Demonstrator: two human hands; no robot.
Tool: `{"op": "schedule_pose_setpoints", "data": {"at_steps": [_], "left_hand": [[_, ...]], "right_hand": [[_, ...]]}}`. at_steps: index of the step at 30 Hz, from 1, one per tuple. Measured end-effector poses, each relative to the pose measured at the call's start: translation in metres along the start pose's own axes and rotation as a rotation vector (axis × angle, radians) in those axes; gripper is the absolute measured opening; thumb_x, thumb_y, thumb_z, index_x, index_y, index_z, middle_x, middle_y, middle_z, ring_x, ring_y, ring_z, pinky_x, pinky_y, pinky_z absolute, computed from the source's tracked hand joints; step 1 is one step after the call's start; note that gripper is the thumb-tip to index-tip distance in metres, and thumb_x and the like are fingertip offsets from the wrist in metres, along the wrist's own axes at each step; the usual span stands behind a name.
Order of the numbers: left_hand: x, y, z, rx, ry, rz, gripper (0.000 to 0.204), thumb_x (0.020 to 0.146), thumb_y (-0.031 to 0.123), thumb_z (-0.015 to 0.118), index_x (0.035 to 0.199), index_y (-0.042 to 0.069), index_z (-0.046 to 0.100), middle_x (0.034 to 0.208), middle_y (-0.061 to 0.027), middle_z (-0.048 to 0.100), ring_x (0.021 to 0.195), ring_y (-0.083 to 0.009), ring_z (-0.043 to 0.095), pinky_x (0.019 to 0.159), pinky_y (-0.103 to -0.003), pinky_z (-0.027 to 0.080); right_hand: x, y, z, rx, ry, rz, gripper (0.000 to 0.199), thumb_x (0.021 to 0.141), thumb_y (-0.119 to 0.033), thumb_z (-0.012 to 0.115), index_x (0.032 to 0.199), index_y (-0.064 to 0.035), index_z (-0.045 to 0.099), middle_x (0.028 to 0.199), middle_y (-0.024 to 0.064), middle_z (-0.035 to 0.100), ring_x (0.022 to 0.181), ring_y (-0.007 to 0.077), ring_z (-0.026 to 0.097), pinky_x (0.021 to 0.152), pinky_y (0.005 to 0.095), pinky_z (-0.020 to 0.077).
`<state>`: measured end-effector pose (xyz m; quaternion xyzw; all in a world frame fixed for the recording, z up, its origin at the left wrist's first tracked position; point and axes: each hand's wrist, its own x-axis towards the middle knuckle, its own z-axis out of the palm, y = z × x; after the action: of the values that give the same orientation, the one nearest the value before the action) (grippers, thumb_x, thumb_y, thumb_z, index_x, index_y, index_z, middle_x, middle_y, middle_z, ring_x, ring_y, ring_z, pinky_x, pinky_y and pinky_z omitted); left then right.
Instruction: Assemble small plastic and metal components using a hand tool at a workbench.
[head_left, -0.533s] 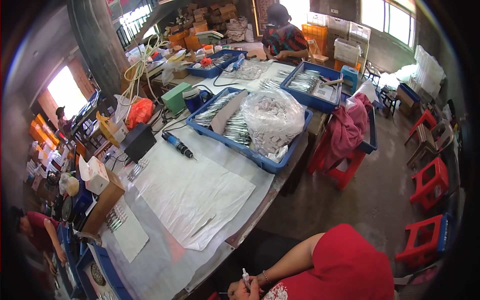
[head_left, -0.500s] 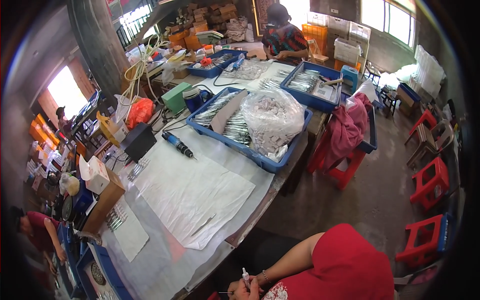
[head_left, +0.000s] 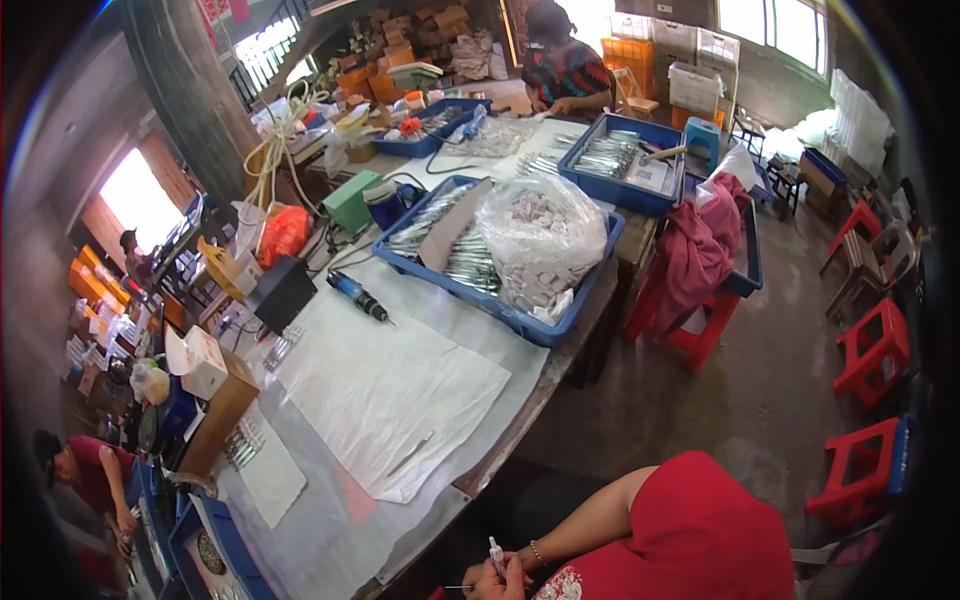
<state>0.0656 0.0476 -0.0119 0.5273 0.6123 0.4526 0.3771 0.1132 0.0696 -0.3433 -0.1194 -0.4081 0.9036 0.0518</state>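
At the lower edge, my right hand [head_left: 512,577] is closed round a small white tube-like piece [head_left: 496,552] with a narrow tip pointing up. A bracelet circles that wrist, below a red sleeve. Close against it, my left hand [head_left: 473,577] shows only in part, its fingers curled; what they hold is hidden. A thin metal rod [head_left: 456,587] sticks out beside the left hand. On the white cloth [head_left: 400,385] of the table lies a slim silver tool [head_left: 411,452]. Farther back on the cloth rests a blue and black electric screwdriver [head_left: 357,297].
A blue tray [head_left: 540,330] holds silver tools and a clear bag of small white pieces [head_left: 545,240]. A black box [head_left: 280,293] and a cardboard box [head_left: 222,400] line the table's left. Red stools [head_left: 870,350] stand at right. Other people work at the back and left.
The whole view has shifted slightly. Both hands stay together at the lower edge, with the white piece still upright in the right. The person at left has raised their head a little.
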Motion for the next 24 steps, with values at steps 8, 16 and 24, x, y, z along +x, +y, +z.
{"op": "schedule_pose_setpoints", "data": {"at_steps": [8,16,24], "left_hand": [[0.018,0.049,0.011,-0.17,0.026,-0.143,0.014,0.091,0.014,0.057,0.087,0.001,0.061,0.058,-0.0027,0.055,0.047,-0.0093,0.052,0.044,-0.024,0.039],[0.012,0.029,0.005,-0.179,-0.079,-0.221,0.014,0.094,0.014,0.055,0.095,0.001,0.059,0.06,-0.0029,0.055,0.051,-0.0084,0.052,0.047,-0.022,0.04],[0.014,0.024,-0.009,-0.154,-0.062,-0.267,0.01,0.089,0.008,0.058,0.089,-0.002,0.06,0.06,-0.0013,0.052,0.046,-0.0067,0.052,0.043,-0.019,0.04]], "right_hand": [[-0.025,-0.107,0.053,0.035,0.019,-0.025,0.028,0.078,-0.017,0.065,0.058,0.0027,0.063,0.064,0.0166,0.064,0.054,0.023,0.063,0.05,0.0309,0.054],[-0.032,-0.111,0.053,0.156,-0.173,-0.133,0.033,0.08,-0.032,0.067,0.074,-0.001,0.057,0.057,0.0111,0.061,0.047,0.0192,0.061,0.043,0.0262,0.0487],[-0.017,-0.119,0.072,0.153,-0.27,-0.101,0.039,0.081,-0.031,0.065,0.057,-0.0006,0.061,0.055,0.0108,0.06,0.05,0.02,0.062,0.045,0.0261,0.049]]}}
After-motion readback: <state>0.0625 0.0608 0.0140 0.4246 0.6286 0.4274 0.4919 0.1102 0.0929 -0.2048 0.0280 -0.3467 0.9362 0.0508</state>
